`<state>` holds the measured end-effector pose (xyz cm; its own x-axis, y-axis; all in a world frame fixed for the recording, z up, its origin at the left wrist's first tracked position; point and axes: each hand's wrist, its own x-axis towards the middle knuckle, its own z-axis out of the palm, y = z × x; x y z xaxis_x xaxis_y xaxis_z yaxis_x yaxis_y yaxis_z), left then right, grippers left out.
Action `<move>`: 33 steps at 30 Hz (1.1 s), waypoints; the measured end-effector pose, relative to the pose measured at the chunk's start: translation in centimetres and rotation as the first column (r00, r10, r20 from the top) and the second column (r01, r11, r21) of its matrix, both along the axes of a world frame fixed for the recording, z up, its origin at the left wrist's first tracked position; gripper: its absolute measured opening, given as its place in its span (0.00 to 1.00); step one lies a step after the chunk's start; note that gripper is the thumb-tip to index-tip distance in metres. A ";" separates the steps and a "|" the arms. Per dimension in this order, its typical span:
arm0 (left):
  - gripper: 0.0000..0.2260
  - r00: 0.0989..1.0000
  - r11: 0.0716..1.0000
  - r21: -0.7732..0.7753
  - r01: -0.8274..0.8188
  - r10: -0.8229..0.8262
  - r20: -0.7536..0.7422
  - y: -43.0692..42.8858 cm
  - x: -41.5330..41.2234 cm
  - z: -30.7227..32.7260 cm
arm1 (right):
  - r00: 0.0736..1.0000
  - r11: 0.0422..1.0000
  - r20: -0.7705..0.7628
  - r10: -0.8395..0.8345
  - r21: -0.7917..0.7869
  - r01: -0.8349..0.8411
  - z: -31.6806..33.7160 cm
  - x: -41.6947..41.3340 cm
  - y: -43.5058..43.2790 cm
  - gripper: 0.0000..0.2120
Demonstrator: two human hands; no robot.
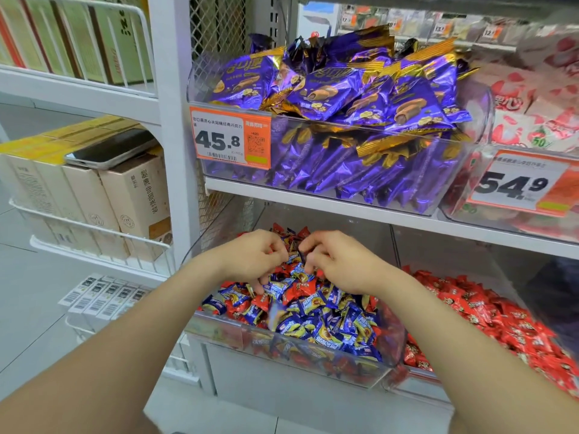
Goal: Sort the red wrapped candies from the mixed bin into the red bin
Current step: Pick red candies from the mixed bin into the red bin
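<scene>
Over the mixed bin (216, 317), left hand (250, 256) and right hand (336, 264) curl, grip contents unseen. Interleaved blue candies (326, 336) could ride along.

You can read "45.8" in bold black on the orange-and-white paper price tag (230, 140) clipped to the clear plastic bin of purple foil packets (313, 122), with a QR code beside it. To your right, a second orange-and-white price tag (517, 184) reads "54.9". Print on the small red and blue wrapped candies (313, 308) is too blurred to read.
</scene>
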<state>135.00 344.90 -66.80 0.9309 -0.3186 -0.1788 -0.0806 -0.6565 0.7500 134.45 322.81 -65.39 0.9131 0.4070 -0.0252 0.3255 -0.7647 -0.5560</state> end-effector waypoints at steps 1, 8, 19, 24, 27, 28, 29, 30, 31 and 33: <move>0.06 1.000 1.000 0.010 0.003 -0.003 -0.010 0.1 0.3 -0.2 | 1.000 0.998 0.024 0.021 -0.055 -0.019 -0.1 0.1 0.1 0.12; 0.10 0.952 0.950 0.312 -0.005 -0.092 0.293 -0.1 2.1 -1.6 | 0.991 0.970 0.077 0.106 -0.226 -0.086 0.1 -0.2 0.6 0.14; 0.10 0.963 0.884 0.467 0.026 -0.147 0.225 -0.6 2.1 -2.7 | 0.999 0.984 0.002 0.051 -0.173 -0.050 0.4 -0.2 0.1 0.04; 0.11 0.987 0.961 0.273 -0.047 0.004 0.158 0.0 0.8 0.0 | 0.999 0.992 0.029 -0.025 -0.126 0.029 0.8 -0.2 0.3 0.22; 0.09 0.995 0.988 0.127 -0.093 0.086 0.054 0.6 0.0 0.9 | 0.996 0.988 0.079 0.033 -0.155 -0.021 -0.2 -0.5 1.1 0.24; 0.08 0.995 0.993 0.072 -0.098 0.097 0.009 0.8 -0.2 1.0 | 0.995 0.984 0.072 0.065 -0.170 -0.052 -0.6 -0.5 1.3 0.20; 0.06 0.994 0.994 0.036 -0.101 0.102 -0.023 1.0 -0.4 1.2 | 0.994 0.978 0.059 0.095 -0.193 -0.082 -0.6 -0.6 1.5 0.15; 0.06 0.994 0.995 0.028 -0.100 0.101 -0.035 1.1 -0.5 1.4 | 0.993 0.973 0.052 0.110 -0.212 -0.096 -0.5 -0.7 1.8 0.12; 0.08 0.995 0.994 0.048 -0.095 0.097 -0.033 1.3 -0.6 1.5 | 0.993 0.969 0.042 0.109 -0.227 -0.096 -0.4 -0.7 2.1 0.12; 0.12 0.997 0.985 0.162 -0.061 0.067 -0.029 1.4 -0.9 1.7 | 0.997 0.958 0.027 0.070 -0.279 -0.060 -0.2 -0.9 2.7 0.20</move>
